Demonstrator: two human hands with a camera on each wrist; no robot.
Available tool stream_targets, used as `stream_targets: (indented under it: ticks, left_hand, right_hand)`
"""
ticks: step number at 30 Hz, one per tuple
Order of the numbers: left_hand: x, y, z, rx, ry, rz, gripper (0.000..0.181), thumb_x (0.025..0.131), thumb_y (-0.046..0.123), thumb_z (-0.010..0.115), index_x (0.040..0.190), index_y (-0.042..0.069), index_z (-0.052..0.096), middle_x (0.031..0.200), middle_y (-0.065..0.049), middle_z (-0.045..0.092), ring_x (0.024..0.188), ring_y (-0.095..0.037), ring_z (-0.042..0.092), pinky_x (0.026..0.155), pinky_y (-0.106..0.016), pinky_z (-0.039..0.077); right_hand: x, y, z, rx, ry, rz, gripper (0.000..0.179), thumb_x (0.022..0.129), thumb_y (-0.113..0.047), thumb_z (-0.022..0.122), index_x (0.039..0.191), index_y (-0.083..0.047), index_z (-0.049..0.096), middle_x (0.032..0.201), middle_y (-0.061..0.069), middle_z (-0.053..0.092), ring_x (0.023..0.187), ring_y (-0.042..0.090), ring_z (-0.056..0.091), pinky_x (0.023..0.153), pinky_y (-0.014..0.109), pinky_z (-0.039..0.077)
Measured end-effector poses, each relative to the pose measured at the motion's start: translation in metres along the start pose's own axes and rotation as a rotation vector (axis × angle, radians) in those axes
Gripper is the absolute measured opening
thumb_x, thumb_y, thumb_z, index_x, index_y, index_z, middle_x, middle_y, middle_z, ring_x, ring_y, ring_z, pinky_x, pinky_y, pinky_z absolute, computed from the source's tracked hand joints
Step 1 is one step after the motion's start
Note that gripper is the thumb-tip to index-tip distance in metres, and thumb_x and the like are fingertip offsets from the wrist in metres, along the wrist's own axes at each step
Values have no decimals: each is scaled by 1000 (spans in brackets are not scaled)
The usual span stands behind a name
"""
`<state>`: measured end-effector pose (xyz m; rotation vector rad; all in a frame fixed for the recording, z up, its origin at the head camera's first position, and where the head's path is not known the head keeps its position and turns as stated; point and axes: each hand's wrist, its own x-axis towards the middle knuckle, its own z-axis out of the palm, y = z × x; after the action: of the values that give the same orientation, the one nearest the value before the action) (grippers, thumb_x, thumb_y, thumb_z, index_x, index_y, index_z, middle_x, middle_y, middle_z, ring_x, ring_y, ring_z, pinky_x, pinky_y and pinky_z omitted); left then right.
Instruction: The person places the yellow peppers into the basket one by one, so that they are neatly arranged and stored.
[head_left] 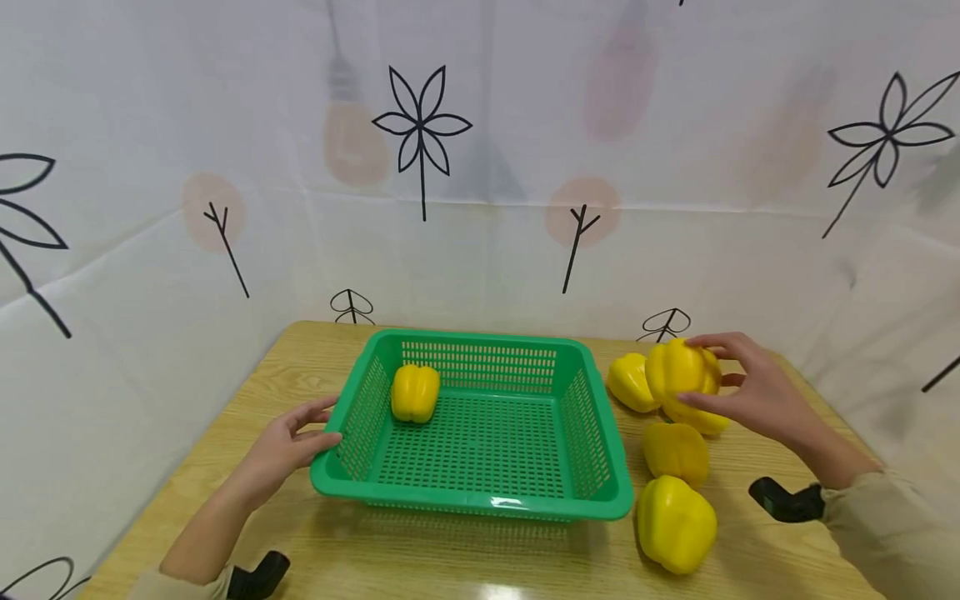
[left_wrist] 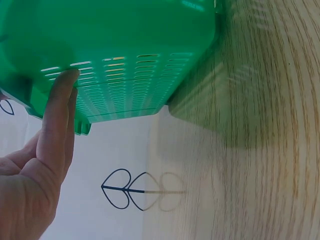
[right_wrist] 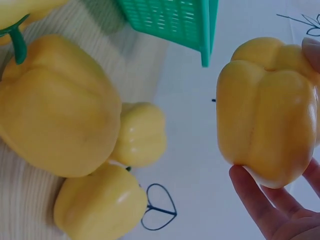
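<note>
Pepper hung pinched in your right hand, right of the basket.
Your left hand pinched the basket's left rim; a second pepper lay inside, toward its left, and other peppers on the table.

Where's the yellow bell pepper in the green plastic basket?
In the head view, the blocky yellow bell pepper sits in the green plastic basket, near its far-left corner, right of the left hand.
</note>
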<state>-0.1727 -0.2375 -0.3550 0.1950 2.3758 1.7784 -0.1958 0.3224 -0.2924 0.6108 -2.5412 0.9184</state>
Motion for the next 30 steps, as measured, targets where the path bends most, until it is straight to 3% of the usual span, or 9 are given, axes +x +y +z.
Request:
stream_targets:
  ticks: [4,13,21,26,30]
  left_hand:
    - [0,-1,0,-10,0,6,66,91,19,63,146,5,29,133,-23,34,108,-28,55,76,-35,50]
    - [1,-2,0,-4,0,9,66,91,19,63,146,5,29,133,-23,35,110,-31,53,76,-36,49]
    - [1,-2,0,-11,-1,9,66,91,19,62,146,4,29,133,-23,35,109,-30,54,76,-35,50]
    - [1,-2,0,-4,-1,12,65,91,19,62,146,4,29,133,-23,35,111,-31,52,76,-35,49]
    - [0,-1,0,2,4,11,65,91,19,62,145,5,30,133,-23,35,112,-33,52,76,-35,49]
  right_hand:
    - [5,-5,2,2,-5,5,59,72,-8,81,122,-2,51,118,4,44,100,1,40,71,9,42]
    - [16,-15,10,46,-29,-13,61,71,-4,81,123,-2,50,122,11,43,105,33,43,72,9,42]
    - [25,-24,18,72,-40,-31,58,72,-4,80,122,-2,51,121,10,44,106,34,43,73,9,42]
    - [31,-29,24,65,-43,-39,56,74,-7,79,122,-3,51,121,7,45,104,21,44,74,12,43]
    - [38,-33,29,77,-58,-35,57,74,-10,79,123,-4,51,121,8,47,105,22,44,74,15,44]
